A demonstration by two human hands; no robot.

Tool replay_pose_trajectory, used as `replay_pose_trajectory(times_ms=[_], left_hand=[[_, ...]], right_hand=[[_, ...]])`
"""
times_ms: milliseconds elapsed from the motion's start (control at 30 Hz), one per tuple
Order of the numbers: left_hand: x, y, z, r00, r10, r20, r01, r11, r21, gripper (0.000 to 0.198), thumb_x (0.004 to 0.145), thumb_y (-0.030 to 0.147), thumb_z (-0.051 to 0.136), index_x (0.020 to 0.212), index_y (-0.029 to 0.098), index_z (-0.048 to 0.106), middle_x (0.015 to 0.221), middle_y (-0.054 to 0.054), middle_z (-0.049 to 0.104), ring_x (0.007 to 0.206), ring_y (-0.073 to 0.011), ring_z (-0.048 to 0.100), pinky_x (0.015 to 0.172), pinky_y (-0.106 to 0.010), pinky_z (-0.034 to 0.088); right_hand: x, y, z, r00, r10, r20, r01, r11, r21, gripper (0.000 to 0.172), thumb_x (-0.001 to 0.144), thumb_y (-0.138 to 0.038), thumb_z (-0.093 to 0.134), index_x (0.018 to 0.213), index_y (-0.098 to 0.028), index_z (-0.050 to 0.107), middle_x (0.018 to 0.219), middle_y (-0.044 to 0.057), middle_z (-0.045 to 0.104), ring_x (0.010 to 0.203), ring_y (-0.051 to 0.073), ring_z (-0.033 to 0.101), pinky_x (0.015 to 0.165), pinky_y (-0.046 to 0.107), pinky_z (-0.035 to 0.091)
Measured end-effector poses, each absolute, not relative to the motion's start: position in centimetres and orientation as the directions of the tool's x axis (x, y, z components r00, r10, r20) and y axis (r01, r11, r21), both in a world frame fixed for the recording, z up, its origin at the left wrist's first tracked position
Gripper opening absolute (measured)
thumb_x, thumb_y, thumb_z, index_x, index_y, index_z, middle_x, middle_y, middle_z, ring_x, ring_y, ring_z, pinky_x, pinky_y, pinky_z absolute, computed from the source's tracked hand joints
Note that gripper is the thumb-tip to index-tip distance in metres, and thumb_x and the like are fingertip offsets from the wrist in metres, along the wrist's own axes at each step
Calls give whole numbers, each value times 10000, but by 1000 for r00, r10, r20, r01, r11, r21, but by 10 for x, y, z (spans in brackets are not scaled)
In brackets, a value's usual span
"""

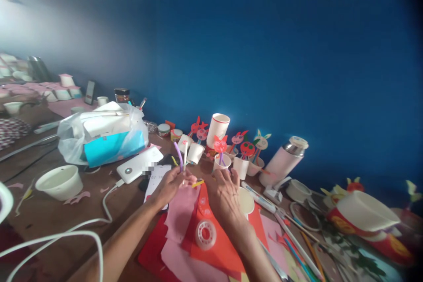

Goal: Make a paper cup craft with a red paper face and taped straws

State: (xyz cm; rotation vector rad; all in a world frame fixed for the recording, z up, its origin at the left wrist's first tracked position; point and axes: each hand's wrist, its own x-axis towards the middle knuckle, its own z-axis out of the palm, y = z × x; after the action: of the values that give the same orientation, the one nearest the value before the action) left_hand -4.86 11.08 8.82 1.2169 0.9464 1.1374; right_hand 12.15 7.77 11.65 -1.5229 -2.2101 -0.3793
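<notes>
My left hand (172, 185) is closed around a purple straw and a white straw (181, 155) that stand up from its fingers. A small yellow piece (198, 183) sticks out between the two hands. My right hand (224, 194) is beside it with its back to the camera, fingers curled near the yellow piece and a small paper cup (220, 161). Under the hands lie pink and red paper sheets (185, 211) and a roll of clear tape (205, 234). Behind them stand several small paper cups with paper animal faces on straws (246, 150).
A plastic bag with a blue box (102, 136), a white power bank (139, 165) with its cable, and a white bowl (60, 181) lie to the left. A pink flask (282, 161), bowls and straws (297, 246) crowd the right. A blue wall (264, 61) backs the table.
</notes>
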Motion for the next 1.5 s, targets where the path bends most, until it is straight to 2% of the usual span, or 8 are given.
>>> replay_pose_trajectory(times_ms=[267, 667, 767, 900, 1000, 1233, 1400, 1500], left_hand=[[-37, 104, 81, 429, 897, -101, -142, 178, 974, 338, 750, 464, 620, 815, 140, 547, 765, -63, 654, 713, -208, 651, 635, -279, 423], [-34, 96, 75, 645, 755, -122, -163, 292, 942, 371, 781, 493, 580, 848, 129, 563, 693, -67, 652, 684, -207, 649, 605, -264, 397], [-33, 95, 77, 639, 757, -137, -174, 315, 933, 342, 780, 463, 594, 886, 140, 557, 677, -56, 655, 677, -205, 653, 622, -277, 415], [-30, 97, 79, 492, 860, -136, -261, 294, 919, 309, 749, 438, 635, 820, 148, 556, 770, -81, 678, 756, -228, 665, 729, -333, 446], [-30, 101, 78, 322, 940, -110, -346, 225, 911, 319, 725, 440, 656, 822, 151, 562, 840, -96, 695, 890, -242, 648, 863, -358, 416], [-30, 106, 75, 147, 988, -49, -400, 104, 910, 289, 737, 380, 655, 888, 141, 594, 842, -72, 698, 915, -235, 634, 855, -346, 425], [-28, 103, 79, 134, 991, -15, -453, 75, 888, 293, 754, 404, 631, 871, 142, 572, 858, -96, 710, 955, -239, 622, 851, -351, 429], [-26, 100, 79, 101, 994, -41, -413, 79, 907, 334, 754, 429, 622, 907, 139, 557, 894, -119, 707, 897, -244, 637, 741, -332, 466]], right_hand=[[123, 78, 112, -295, 829, 475, 909, 398, -129, 97, 855, -138, 501, 845, -191, 581, 808, 27, 634, 833, 199, 552, 956, 427, 251], [124, 82, 105, -300, 843, 447, 907, 397, -140, 66, 857, -179, 528, 843, -199, 589, 792, 25, 654, 821, 197, 574, 947, 424, 273], [123, 81, 108, -292, 833, 471, 900, 405, -159, 73, 854, -186, 529, 868, -199, 599, 833, 36, 655, 857, 205, 567, 950, 430, 279], [129, 78, 119, -205, 750, 628, 862, 443, -247, 211, 858, -198, 505, 1056, -208, 577, 1144, 88, 583, 1067, 230, 500, 957, 417, 298], [133, 76, 123, -56, 714, 698, 790, 459, -406, 226, 884, -209, 428, 1037, -181, 591, 1095, 107, 599, 1026, 208, 535, 872, 336, 392], [114, 78, 99, -43, 964, 261, 353, 259, -899, 254, 861, -279, 444, 894, -218, 688, 705, 16, 670, 669, 160, 629, 611, 234, 452], [107, 87, 80, -36, 993, 116, 147, 120, -982, 339, 823, -441, 500, 814, -155, 682, 692, 51, 676, 580, 159, 622, 524, 237, 452], [101, 86, 76, -87, 994, 67, 64, 73, -995, 402, 813, -502, 496, 791, -143, 675, 706, 63, 680, 585, 152, 626, 518, 228, 453]])
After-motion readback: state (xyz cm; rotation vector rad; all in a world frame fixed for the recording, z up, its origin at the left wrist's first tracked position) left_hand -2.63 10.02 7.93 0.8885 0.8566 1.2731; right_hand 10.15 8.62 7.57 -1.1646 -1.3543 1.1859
